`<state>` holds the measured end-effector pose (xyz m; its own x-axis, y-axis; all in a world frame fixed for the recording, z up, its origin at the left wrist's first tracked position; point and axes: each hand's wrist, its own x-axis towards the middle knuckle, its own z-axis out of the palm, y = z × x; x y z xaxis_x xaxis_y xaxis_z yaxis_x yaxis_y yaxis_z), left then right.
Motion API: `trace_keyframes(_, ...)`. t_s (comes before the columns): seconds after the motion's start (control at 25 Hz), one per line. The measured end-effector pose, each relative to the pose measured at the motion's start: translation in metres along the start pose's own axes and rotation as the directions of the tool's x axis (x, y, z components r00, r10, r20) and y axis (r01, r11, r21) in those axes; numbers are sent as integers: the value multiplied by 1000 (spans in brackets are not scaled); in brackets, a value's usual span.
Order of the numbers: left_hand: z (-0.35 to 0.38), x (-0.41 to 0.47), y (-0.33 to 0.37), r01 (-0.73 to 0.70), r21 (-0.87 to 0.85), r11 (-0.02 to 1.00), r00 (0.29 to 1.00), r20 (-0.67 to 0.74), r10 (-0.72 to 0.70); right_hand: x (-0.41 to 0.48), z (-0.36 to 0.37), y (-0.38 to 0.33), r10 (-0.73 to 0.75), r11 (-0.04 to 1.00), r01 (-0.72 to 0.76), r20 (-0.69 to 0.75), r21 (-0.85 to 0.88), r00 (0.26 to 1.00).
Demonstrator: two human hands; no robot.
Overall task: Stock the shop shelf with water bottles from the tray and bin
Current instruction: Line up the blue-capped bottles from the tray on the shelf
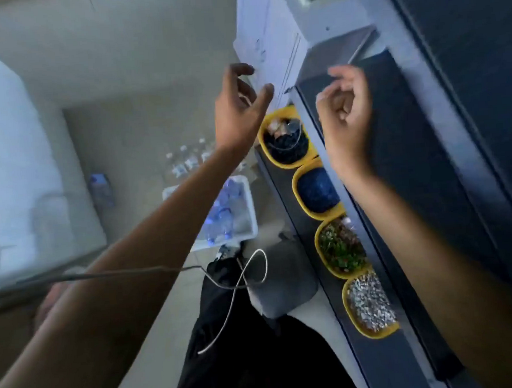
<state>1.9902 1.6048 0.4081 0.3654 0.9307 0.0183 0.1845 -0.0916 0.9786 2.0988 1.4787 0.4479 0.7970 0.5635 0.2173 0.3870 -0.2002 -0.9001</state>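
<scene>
Both hands are raised at shelf height and both are empty. The left hand point(238, 110) is half open, with fingers loosely bent and thumb spread, in front of a pale panel. The right hand point(346, 114) has its fingers loosely curled round nothing, above the dark shelf point(413, 158). The picture is blurred at both hands.

The stock is low and well apart from the hands. A white bin point(252, 212) on the floor holds a heap of bottles point(225, 208). More bottles stand in a cluster point(189, 159) on the floor just beyond it; whether a tray is under them cannot be told. No bottle is visible on the shelf. A lower ledge carries four yellow bowls point(296, 188) of small goods, and a thin cable point(262, 264) hangs loose at the person's front.

Judgement: the step in hand is a fresh pick — the hands are free and must go down for stock.

- Stoop over the bin rather than reach across the bowls, since a forearm could catch a rim.
- Take each bottle round the body, one per hand, with thumb opposed — heaped bottles may roll when one is lifted.
- Keep the cable out of the bin.
- Set bottles upright at the back of the shelf first, then fill forward.
</scene>
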Motion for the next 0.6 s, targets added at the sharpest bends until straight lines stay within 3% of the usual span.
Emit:
trace_keyframes(0.12, -60, -74, -112, 194, 170, 966, 977, -125, -174, -92, 42, 73, 110, 991, -90, 218, -99, 970)
trace_keyframes(0.28, -86, -161, -272, 411, 339, 846, 912, -161, -378, -201, 100, 207, 339, 919, -182, 463, -350, 819)
trace_keyframes(0.48, -76, -214, -459, 563, 543, 623, 783, -109, -613, -278, 186, 373, 499, 826, -145, 588, -545, 637)
trace_keyframes(0.6, -67, -233, -553, 578, 673, 463, 697, -111, -709, -309, 239, 457, 585, 770, -99, 635, -631, 504)
